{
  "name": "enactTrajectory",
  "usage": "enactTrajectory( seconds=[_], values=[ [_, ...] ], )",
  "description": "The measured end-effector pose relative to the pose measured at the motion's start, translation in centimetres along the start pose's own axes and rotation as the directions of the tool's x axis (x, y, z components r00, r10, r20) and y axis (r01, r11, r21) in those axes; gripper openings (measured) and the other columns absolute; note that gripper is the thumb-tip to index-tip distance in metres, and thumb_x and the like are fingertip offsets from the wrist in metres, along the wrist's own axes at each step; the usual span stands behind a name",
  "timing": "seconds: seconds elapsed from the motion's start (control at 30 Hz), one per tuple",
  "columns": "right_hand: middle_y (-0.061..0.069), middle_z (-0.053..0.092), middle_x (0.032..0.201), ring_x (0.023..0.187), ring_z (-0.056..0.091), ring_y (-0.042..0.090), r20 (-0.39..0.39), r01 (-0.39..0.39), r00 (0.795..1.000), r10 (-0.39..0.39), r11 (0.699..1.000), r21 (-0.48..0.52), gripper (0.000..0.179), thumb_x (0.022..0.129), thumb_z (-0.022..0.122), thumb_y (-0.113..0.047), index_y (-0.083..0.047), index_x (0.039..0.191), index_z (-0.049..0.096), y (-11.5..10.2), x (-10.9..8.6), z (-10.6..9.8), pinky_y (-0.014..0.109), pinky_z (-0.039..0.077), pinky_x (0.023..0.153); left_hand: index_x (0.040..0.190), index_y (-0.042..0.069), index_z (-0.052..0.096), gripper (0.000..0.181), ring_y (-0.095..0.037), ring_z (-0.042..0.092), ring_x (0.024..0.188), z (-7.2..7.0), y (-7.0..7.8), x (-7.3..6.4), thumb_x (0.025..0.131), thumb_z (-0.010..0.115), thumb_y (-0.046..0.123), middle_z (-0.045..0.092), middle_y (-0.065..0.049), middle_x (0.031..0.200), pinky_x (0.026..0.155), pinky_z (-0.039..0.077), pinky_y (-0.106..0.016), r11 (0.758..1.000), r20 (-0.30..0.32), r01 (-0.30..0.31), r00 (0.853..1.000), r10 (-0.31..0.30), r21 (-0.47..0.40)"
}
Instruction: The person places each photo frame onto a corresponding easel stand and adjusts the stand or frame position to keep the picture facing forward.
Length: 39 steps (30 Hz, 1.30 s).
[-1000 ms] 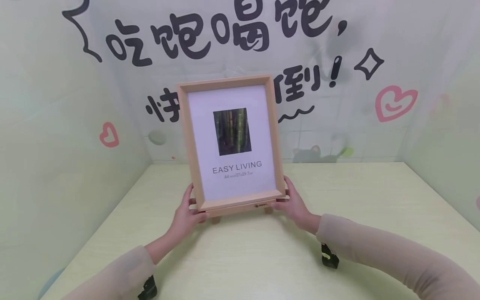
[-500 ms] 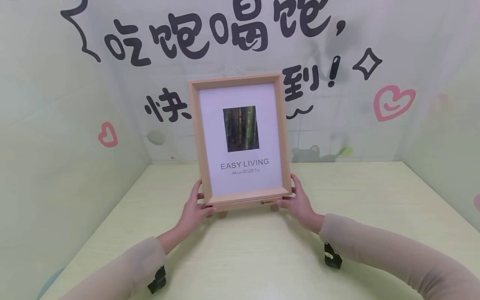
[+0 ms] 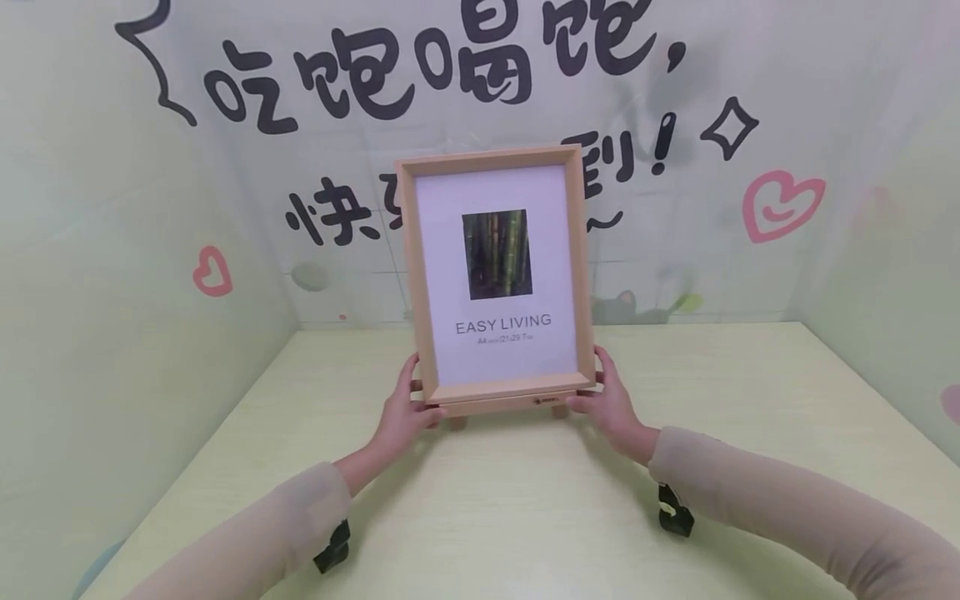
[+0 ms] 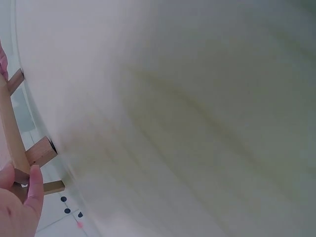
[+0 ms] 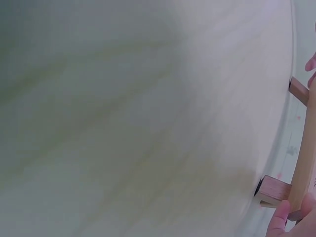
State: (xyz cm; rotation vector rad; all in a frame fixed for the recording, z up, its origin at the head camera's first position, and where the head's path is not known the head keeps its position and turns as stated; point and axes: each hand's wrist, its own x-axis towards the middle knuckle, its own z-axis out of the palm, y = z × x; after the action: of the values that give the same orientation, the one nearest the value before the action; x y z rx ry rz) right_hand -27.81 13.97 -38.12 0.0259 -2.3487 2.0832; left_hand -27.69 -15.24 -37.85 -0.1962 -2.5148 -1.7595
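A light wooden picture frame (image 3: 435, 283) stands upright, leaning slightly back, on a small wooden easel. Its white sheet shows a bamboo photo and the words "EASY LIVING". Below the frame runs the easel's ledge (image 3: 502, 405). My left hand (image 3: 401, 412) grips the ledge's left end, thumb in front and other fingers behind along the frame's side. At the opposite end, my right hand (image 3: 611, 410) holds it the same way. Short easel legs (image 4: 42, 151) reach down toward the table in the left wrist view; another leg (image 5: 274, 188) shows in the right wrist view.
The pale wood-grain table (image 3: 487, 508) spreads in front of the easel. Behind it hangs a white backdrop (image 3: 660, 275) with large black characters and pink hearts. Similar pale sheets enclose both sides. Black wrist devices (image 3: 675, 510) sit under the sleeves.
Both hands have shifted the easel and picture frame to the right and a little farther back, keeping hold throughout. The frame now covers different characters on the backdrop.
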Motion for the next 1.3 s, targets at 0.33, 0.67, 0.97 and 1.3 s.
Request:
enactTrajectory(
  seconds=[0.33, 0.67, 0.97, 1.3],
  values=[
    [0.027, 0.033, 0.129, 0.108, 0.051, 0.043, -0.016, 0.004, 1.000, -0.004, 1.000, -0.026, 0.097, 0.077, 0.060, 0.012, -0.021, 0.148, 0.002, 0.1, 0.1, -1.2, 0.032, 0.053, 0.081, 0.147, 0.019, 0.010, 0.096, -0.037, 0.061, 0.093, 1.2, 0.4, 0.9, 0.075, 0.065, -0.012, 0.045, -0.025, 0.119, 0.066, 0.057, -0.033, 1.000, 0.012, 0.006, 1.000, -0.006, -0.001],
    [0.028, 0.033, 0.129, 0.107, 0.052, 0.042, -0.030, 0.002, 1.000, -0.003, 0.999, -0.044, 0.097, 0.078, 0.060, 0.012, -0.020, 0.148, 0.001, 0.4, 0.2, -2.5, 0.031, 0.054, 0.079, 0.147, 0.021, 0.011, 0.096, -0.034, 0.062, 0.090, 2.3, 0.3, 1.6, 0.075, 0.065, -0.012, 0.045, -0.023, 0.117, 0.065, 0.057, -0.032, 1.000, 0.029, -0.012, 0.999, 0.012, -0.018],
    [0.029, 0.032, 0.130, 0.109, 0.051, 0.044, -0.027, 0.011, 1.000, -0.012, 0.999, -0.034, 0.096, 0.079, 0.059, 0.012, -0.019, 0.148, 0.000, 0.4, 0.0, -3.4, 0.033, 0.053, 0.081, 0.147, 0.018, 0.011, 0.095, -0.034, 0.062, 0.089, 3.1, 0.6, 1.8, 0.075, 0.065, -0.012, 0.046, -0.024, 0.116, 0.065, 0.057, -0.032, 0.999, 0.040, -0.036, 0.999, 0.037, -0.022],
    [0.030, 0.031, 0.129, 0.106, 0.053, 0.041, -0.021, 0.032, 0.999, -0.033, 0.999, -0.041, 0.095, 0.080, 0.060, 0.010, -0.017, 0.148, -0.001, 0.6, 0.0, -4.5, 0.030, 0.054, 0.079, 0.147, 0.018, 0.011, 0.093, -0.031, 0.062, 0.086, 4.1, 1.0, 2.0, 0.077, 0.064, -0.012, 0.045, -0.025, 0.116, 0.064, 0.057, -0.034, 0.999, 0.058, -0.040, 0.997, 0.041, -0.024]
  ],
)
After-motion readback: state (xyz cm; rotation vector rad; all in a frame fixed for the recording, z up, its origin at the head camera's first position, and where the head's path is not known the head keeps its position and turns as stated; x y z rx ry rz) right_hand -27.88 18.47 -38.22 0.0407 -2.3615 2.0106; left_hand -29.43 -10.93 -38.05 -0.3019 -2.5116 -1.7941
